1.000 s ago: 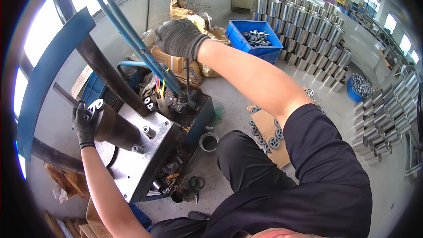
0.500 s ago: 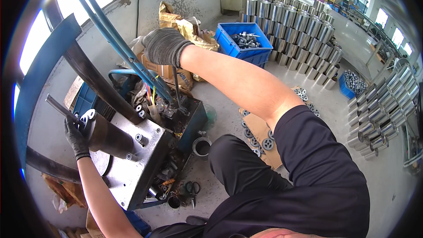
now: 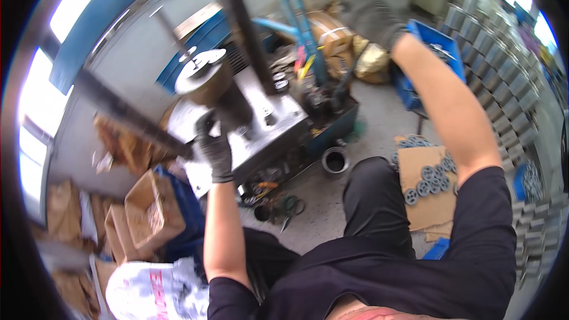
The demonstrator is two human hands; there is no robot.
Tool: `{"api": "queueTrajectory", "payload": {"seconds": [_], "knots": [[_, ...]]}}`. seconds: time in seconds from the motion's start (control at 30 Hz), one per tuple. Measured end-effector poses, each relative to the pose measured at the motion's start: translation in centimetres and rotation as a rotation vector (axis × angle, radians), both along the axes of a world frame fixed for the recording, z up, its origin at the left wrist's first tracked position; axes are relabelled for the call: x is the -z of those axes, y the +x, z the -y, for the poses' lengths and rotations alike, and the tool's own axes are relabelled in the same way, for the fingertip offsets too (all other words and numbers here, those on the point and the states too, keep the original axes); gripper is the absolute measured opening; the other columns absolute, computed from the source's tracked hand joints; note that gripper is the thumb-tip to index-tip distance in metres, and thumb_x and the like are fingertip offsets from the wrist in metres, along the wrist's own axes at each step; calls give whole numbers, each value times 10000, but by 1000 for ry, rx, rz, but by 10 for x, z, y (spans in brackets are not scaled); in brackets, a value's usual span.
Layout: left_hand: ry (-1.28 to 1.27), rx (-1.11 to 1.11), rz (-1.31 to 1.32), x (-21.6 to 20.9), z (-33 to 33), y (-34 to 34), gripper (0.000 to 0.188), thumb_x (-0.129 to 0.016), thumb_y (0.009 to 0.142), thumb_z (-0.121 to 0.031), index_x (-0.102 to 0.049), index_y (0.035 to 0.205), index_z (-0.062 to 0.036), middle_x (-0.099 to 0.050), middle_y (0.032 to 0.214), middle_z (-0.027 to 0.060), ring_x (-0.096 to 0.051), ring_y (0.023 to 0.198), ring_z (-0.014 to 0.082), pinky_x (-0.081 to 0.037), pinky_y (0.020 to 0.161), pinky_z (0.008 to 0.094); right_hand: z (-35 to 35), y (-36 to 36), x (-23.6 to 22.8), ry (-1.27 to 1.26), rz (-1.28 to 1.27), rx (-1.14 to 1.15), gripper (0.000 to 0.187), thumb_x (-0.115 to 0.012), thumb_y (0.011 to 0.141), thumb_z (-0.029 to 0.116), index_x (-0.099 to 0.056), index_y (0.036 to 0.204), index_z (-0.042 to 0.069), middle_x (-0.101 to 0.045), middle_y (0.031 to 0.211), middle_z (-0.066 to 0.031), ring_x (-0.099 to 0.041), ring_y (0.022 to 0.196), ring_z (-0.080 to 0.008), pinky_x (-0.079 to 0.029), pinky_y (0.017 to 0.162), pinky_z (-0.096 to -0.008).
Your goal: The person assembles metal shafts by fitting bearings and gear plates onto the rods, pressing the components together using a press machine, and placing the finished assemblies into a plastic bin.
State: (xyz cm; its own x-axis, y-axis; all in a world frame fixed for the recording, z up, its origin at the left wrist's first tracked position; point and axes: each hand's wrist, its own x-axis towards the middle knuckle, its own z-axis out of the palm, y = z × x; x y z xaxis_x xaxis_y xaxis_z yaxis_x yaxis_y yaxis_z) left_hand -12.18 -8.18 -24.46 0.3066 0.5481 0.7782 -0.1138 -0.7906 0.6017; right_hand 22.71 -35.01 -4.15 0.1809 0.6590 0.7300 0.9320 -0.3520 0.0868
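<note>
My left hand (image 3: 214,149), in a dark grey glove, is low beside a dark cylinder (image 3: 232,104) on the metal machine table (image 3: 283,123). Its fingers look partly apart, with nothing visible in them; whether they touch the cylinder is unclear. A pale disc-shaped end piece (image 3: 204,62) caps the cylinder, and a thin rod (image 3: 170,31) is in line above it. My right hand (image 3: 370,19), also gloved and blurred, is raised at the far right of the machine. It is closed around the top of a dark lever, whose grip is hidden.
Dark posts (image 3: 240,21) and blue frame bars flank the table. Grey wheel-like parts (image 3: 435,179) lie on cardboard (image 3: 419,216) to the right. Behind my right arm are a blue crate (image 3: 409,86) and stacked shiny cylinders (image 3: 495,53). An open carton (image 3: 155,216) stands at left.
The view has swung left. My left hand has left the cylinder's upper end and come down beside its lower part. My right hand stays raised at the lever.
</note>
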Motion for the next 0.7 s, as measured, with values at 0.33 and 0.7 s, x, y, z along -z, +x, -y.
{"api": "queueTrajectory", "payload": {"seconds": [0.33, 0.7], "knots": [[132, -180, -553, 50, -1, -3, 156, -765, 871, -237, -735, 985, -135, -709, 1097, 122, -654, 1053, 377, -517, 938, 503, 28, -38, 2, -78, 21, 153, 234, -593, 991, 285, -672, 996, 65, -721, 908, -190, -713, 893, -378, -576, 814, -487], [136, -222, -588, 53, 0, -1, 80, -761, 854, -146, -732, 928, -140, -718, 1041, 93, -649, 1040, 346, -509, 918, 488, 120, -180, 51, -331, -28, -189, 146, -685, 865, 112, -673, 996, 47, -678, 897, -167, -659, 833, -360, -540, 754, -476]]}}
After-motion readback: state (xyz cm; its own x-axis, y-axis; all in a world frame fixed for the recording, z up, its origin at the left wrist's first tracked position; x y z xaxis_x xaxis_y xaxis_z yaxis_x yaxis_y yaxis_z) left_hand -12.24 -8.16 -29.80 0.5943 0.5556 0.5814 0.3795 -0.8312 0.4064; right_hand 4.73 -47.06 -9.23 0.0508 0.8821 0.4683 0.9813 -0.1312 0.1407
